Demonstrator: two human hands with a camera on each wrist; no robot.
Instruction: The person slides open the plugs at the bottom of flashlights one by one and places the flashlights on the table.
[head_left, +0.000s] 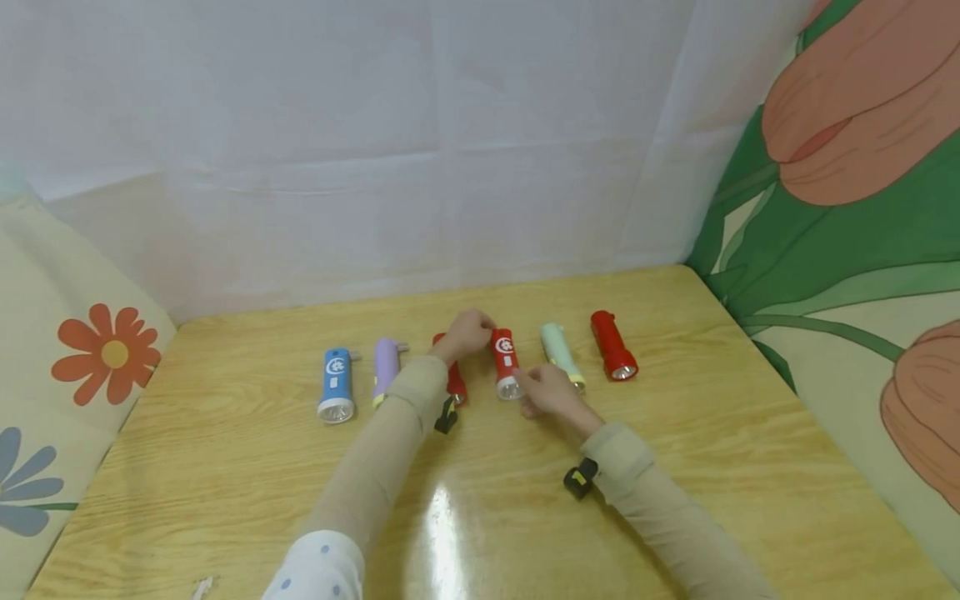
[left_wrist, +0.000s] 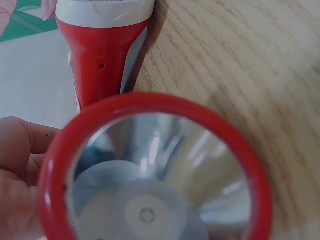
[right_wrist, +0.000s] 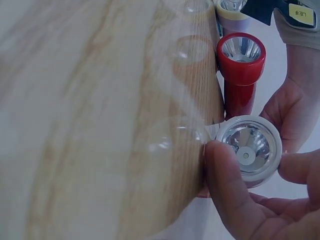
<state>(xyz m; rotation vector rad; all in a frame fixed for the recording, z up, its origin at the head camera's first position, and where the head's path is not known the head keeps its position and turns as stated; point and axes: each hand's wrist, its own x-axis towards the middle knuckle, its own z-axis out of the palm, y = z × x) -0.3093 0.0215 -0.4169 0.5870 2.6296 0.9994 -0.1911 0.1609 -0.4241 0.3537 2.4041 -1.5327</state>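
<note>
A red flashlight with a white head (head_left: 505, 364) lies on the wooden table with its lens toward me. My right hand (head_left: 551, 390) pinches its white lens rim between thumb and fingers, seen close up in the right wrist view. My left hand (head_left: 467, 333) reaches across an all-red flashlight (head_left: 456, 386), its fingertips right at the tail of the red-and-white one. How these left fingers lie round the tail is hidden. In the left wrist view the all-red flashlight's lens rim (left_wrist: 260, 175) looms in front, with the red-and-white body (left_wrist: 100, 65) behind it.
To the left lie a blue flashlight (head_left: 336, 385) and a purple one (head_left: 386, 362), partly behind my left sleeve. On the right are a mint green flashlight (head_left: 558, 350) and another red one (head_left: 613, 346). White cloth (head_left: 300, 225) hangs behind the table.
</note>
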